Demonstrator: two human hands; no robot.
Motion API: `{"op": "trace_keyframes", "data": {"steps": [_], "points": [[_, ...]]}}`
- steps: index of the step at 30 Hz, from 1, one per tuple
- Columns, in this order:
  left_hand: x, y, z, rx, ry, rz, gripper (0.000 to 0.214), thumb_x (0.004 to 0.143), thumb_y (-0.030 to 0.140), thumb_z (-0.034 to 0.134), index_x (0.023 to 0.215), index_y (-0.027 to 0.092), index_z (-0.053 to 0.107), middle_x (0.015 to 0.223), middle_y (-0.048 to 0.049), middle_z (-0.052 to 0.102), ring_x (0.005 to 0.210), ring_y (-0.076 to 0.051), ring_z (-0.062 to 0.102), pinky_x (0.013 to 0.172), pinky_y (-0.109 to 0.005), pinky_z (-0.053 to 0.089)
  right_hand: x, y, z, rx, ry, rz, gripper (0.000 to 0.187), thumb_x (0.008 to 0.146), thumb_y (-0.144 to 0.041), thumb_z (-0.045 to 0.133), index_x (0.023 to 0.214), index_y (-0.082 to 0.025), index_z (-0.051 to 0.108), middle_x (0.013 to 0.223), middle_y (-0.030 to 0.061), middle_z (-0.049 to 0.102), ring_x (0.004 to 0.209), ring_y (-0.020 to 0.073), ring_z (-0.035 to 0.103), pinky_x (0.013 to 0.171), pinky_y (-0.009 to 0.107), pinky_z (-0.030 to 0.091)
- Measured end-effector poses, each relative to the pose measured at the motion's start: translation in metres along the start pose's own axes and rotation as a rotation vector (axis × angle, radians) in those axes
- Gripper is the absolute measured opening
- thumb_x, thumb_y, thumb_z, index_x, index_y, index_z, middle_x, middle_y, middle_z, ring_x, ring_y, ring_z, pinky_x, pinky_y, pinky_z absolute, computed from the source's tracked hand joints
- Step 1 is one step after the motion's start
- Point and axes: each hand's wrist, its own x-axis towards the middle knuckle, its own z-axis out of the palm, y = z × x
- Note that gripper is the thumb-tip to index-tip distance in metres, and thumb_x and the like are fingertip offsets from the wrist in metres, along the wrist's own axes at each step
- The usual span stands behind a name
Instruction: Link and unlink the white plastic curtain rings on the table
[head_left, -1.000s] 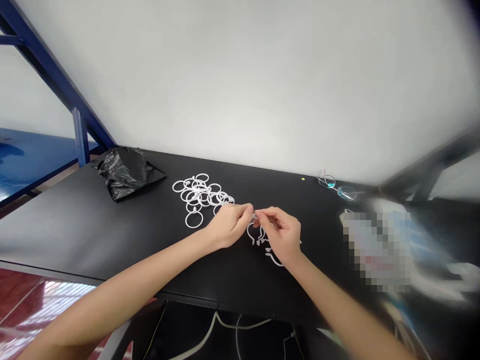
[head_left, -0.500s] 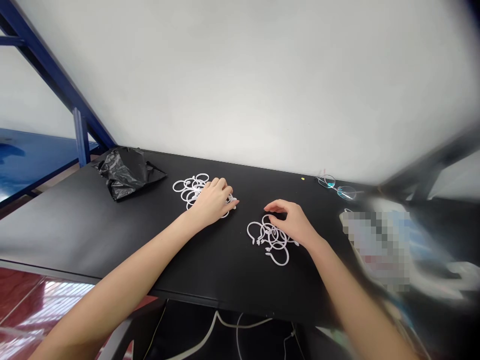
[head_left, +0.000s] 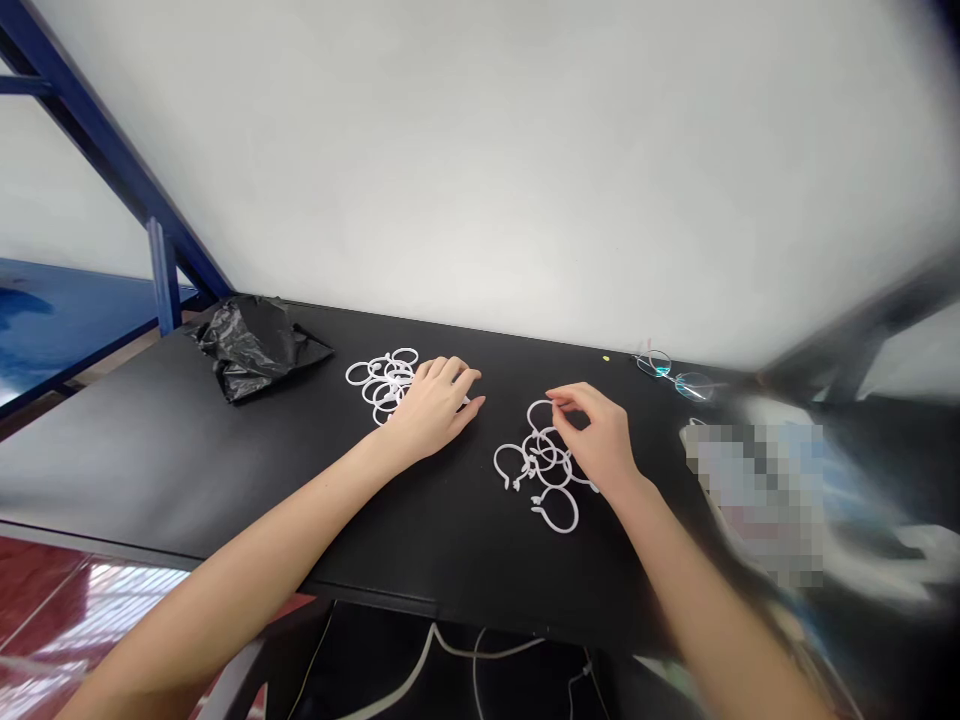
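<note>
My left hand (head_left: pixel 433 405) lies with its fingers stretched out over the right side of a pile of closed white plastic rings (head_left: pixel 382 379) on the black table (head_left: pixel 150 440). My right hand (head_left: pixel 596 437) is pinched on one open white ring (head_left: pixel 540 413), lifted at the far edge of a second heap of open white rings (head_left: pixel 541 478). That heap lies just left of my right wrist.
A crumpled black plastic bag (head_left: pixel 251 342) sits at the table's back left. A pair of glasses (head_left: pixel 671 374) lies at the back right by the white wall. A blurred patch covers something at the right. Blue steel framing stands at the left. Cables hang under the table's front edge.
My hands were together at the centre holding a ring. The left hand then moved left onto the pile of closed rings, and the right hand reached into the open rings and pinched one.
</note>
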Motion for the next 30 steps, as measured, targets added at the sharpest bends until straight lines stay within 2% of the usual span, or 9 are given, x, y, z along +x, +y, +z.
{"op": "trace_keyframes", "data": {"steps": [4, 9, 16, 21, 26, 30], "points": [[-0.001, 0.007, -0.002, -0.082, 0.022, 0.071, 0.025, 0.098, 0.029, 0.044, 0.116, 0.015, 0.054, 0.108, -0.0101, 0.059, 0.098, -0.024, 0.052, 0.092, -0.041, 0.042, 0.001, -0.005, 0.000, -0.055, 0.167, -0.176, 0.021, 0.085, -0.007, 0.053, 0.091, -0.020, 0.067, 0.090, 0.0061, 0.070, 0.079, 0.0186, 0.068, 0.071, 0.033, 0.057], [-0.003, 0.019, -0.004, -0.217, 0.061, 0.136, 0.028, 0.098, 0.030, 0.045, 0.121, 0.015, 0.050, 0.113, -0.0103, 0.060, 0.103, -0.024, 0.053, 0.094, -0.041, 0.043, 0.001, -0.011, 0.003, -0.071, 0.291, -0.204, 0.019, 0.085, -0.007, 0.056, 0.089, -0.022, 0.067, 0.086, 0.0055, 0.070, 0.079, 0.0191, 0.068, 0.071, 0.034, 0.058], [-0.007, 0.033, -0.004, -0.302, 0.012, 0.204, 0.031, 0.098, 0.031, 0.046, 0.124, 0.015, 0.048, 0.115, -0.0105, 0.060, 0.106, -0.024, 0.054, 0.094, -0.040, 0.043, -0.001, -0.015, 0.006, -0.049, 0.296, -0.215, 0.018, 0.085, -0.007, 0.056, 0.088, -0.022, 0.067, 0.084, 0.0051, 0.070, 0.077, 0.0196, 0.068, 0.070, 0.034, 0.057], [-0.007, 0.034, 0.000, -0.318, -0.008, 0.233, 0.028, 0.098, 0.029, 0.045, 0.123, 0.016, 0.049, 0.114, -0.0102, 0.060, 0.104, -0.023, 0.055, 0.092, -0.039, 0.044, -0.001, -0.015, 0.006, -0.040, 0.275, -0.243, 0.020, 0.084, -0.004, 0.056, 0.088, -0.021, 0.067, 0.085, 0.0060, 0.070, 0.078, 0.0193, 0.068, 0.071, 0.034, 0.056], [-0.006, 0.033, 0.003, -0.299, -0.002, 0.263, 0.023, 0.098, 0.026, 0.045, 0.118, 0.015, 0.051, 0.110, -0.0093, 0.061, 0.104, -0.023, 0.057, 0.092, -0.039, 0.044, 0.000, -0.010, 0.006, -0.082, 0.229, -0.197, 0.020, 0.085, -0.004, 0.053, 0.083, -0.020, 0.066, 0.080, 0.0054, 0.069, 0.074, 0.0192, 0.065, 0.068, 0.034, 0.055], [-0.007, 0.031, 0.004, -0.290, -0.004, 0.271, 0.022, 0.098, 0.026, 0.045, 0.116, 0.016, 0.051, 0.109, -0.0091, 0.062, 0.103, -0.023, 0.057, 0.092, -0.039, 0.044, 0.000, -0.008, 0.004, -0.102, 0.265, -0.192, 0.020, 0.085, -0.004, 0.054, 0.083, -0.020, 0.066, 0.081, 0.0055, 0.070, 0.075, 0.0194, 0.066, 0.068, 0.035, 0.055]]}}
